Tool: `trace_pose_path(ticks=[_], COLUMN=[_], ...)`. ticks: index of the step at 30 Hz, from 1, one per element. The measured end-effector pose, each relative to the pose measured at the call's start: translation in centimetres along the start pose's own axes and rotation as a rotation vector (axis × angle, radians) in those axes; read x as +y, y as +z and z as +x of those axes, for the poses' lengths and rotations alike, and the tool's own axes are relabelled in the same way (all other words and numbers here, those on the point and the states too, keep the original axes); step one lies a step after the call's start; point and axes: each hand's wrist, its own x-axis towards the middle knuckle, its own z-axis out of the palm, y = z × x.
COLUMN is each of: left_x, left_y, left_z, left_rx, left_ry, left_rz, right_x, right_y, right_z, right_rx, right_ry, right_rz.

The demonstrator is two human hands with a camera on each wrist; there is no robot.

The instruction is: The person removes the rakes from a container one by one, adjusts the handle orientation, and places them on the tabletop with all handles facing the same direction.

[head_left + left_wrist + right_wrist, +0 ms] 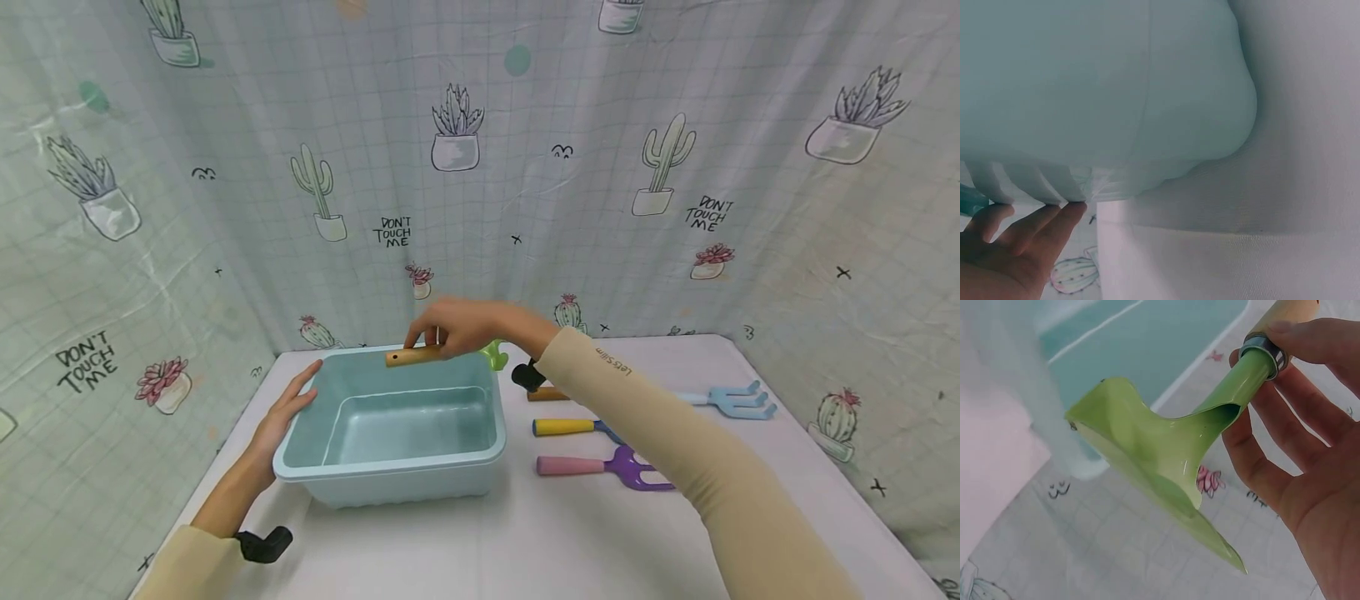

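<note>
My right hand (pixel 461 323) holds a small garden hoe above the far part of a pale blue plastic basin. Its fingers and thumb pinch the wooden handle (pixel 412 356) close to the metal collar. The light green hoe head (pixel 1154 450) fills the middle of the right wrist view, with its broad curved blade pointing away from the palm. At the basin (pixel 390 487), my left hand (pixel 281 417) rests on the left side, fingers fairly straight against rim and wall. In the left wrist view its fingertips touch the ribbed wall. The basin's visible inside is bare.
Right of the basin lie several garden tools: a light blue fork (pixel 738 400), a yellow handle (pixel 562 427) with a blue neck, and a purple fork (pixel 630 468) with a pink handle. My right sleeve covers parts of them. A cactus-print curtain (pixel 517 192) surrounds the white table (pixel 420 550).
</note>
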Motion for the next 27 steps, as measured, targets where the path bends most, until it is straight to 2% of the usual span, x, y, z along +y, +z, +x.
trace_pose_path(ticks=[15, 27], left_x=[-0.1, -0.2], left_y=[-0.1, -0.2], left_z=[0.0, 0.2], left_rx=[0.002, -0.005], left_ry=[-0.014, -0.013], left_rz=[0.007, 0.006], right_x=[4.0, 6.9], right_y=[-0.1, 0.2], right_z=[-6.3, -12.0], right_rx=[0.016, 0.099], right_ry=[0.152, 0.267], right_rz=[0.026, 0.038])
